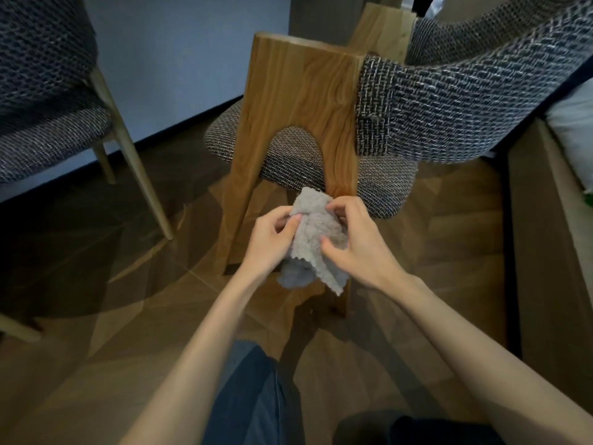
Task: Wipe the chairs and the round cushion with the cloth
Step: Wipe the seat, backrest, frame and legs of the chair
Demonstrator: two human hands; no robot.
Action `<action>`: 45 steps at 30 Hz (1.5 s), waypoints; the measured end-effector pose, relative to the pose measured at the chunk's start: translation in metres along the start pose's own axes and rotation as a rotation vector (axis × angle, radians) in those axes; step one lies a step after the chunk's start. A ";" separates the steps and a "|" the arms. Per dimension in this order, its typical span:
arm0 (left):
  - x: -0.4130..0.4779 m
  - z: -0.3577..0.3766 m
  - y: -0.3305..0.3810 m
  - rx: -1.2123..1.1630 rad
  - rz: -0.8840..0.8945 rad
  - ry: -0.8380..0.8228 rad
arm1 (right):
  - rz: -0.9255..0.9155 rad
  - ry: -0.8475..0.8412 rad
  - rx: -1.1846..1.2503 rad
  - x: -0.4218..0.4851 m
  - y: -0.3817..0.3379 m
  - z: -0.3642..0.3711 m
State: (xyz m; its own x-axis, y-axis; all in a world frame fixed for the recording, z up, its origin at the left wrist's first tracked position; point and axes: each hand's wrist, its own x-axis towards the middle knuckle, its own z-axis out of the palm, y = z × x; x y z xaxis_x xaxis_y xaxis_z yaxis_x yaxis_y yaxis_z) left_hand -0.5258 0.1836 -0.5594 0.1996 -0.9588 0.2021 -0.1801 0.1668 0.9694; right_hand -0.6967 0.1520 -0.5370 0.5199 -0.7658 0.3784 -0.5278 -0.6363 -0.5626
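Both hands hold the cloth (316,234) bunched between them, in the air just in front of the nearer chair (475,101). The left hand (272,240) has its grip pinched on the cloth's left edge, thumb over the fabric and fingers curled behind. The right hand (357,244) pinches the right side, fingertips at the top fold and thumb pressing lower down. A loose corner hangs below the hands.

The relation that matters is this: the chair's wooden panel (298,91) stands straight ahead of the hands and just beyond them. Its long axis is upright, from floor to top edge, and it splits low down into two legs round an arched cut-out. The cloth sits level with the panel's right leg, near it, though I cannot tell whether it touches. The right hand is slightly the nearer to that leg. The woven seat (288,155) shows through the arch, and the woven backrest (449,75) sweeps off to the right (both lie beyond the wood). I judge that the cloth is being gathered to a fresh face, and that the next wipe would run along the panel's length.

A second chair (48,117) stands well apart at the left on the wood floor (417,252). I cannot pick out the round cushion. No brand, label or writing is readable.
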 end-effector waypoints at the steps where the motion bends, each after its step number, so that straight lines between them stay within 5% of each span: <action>1: -0.002 -0.003 0.004 -0.029 -0.003 -0.017 | 0.029 -0.026 0.026 -0.002 -0.002 -0.001; 6: -0.013 -0.017 0.023 -0.061 0.038 -0.202 | 0.164 -0.125 0.092 -0.011 -0.003 -0.020; 9: -0.013 -0.023 0.033 0.112 0.148 -0.319 | 0.150 -0.228 -0.017 -0.014 -0.010 -0.035; 13: -0.012 -0.028 0.038 0.336 0.292 -0.222 | 0.233 -0.439 0.225 -0.019 -0.022 -0.053; 15: -0.011 -0.029 0.041 0.359 0.329 -0.191 | 0.268 -0.397 0.281 -0.020 -0.024 -0.054; 18: -0.011 -0.031 0.045 0.384 0.356 -0.241 | 0.253 -0.297 0.249 -0.018 -0.022 -0.049; 24: -0.013 -0.035 0.053 0.528 0.383 -0.239 | 0.185 -0.402 -0.044 -0.018 -0.027 -0.029; 28: -0.012 -0.035 0.048 0.793 0.328 0.112 | 0.243 -0.084 -0.303 -0.011 -0.029 -0.050; 31: 0.000 -0.023 0.052 0.750 0.219 0.299 | 0.291 0.174 -0.292 -0.003 -0.028 -0.063; 37: 0.039 0.018 0.071 0.116 0.002 0.380 | 0.369 0.459 0.060 0.018 -0.028 -0.052; 45: 0.050 0.048 0.061 -0.322 -0.069 0.400 | 0.356 0.702 0.386 0.037 -0.019 -0.026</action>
State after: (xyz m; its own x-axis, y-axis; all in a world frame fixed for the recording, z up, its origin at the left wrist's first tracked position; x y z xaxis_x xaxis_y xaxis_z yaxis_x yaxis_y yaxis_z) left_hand -0.5731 0.1344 -0.4965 0.5641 -0.8179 0.1130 0.1394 0.2293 0.9633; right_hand -0.6850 0.1336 -0.4931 -0.2333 -0.8740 0.4264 -0.2501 -0.3698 -0.8948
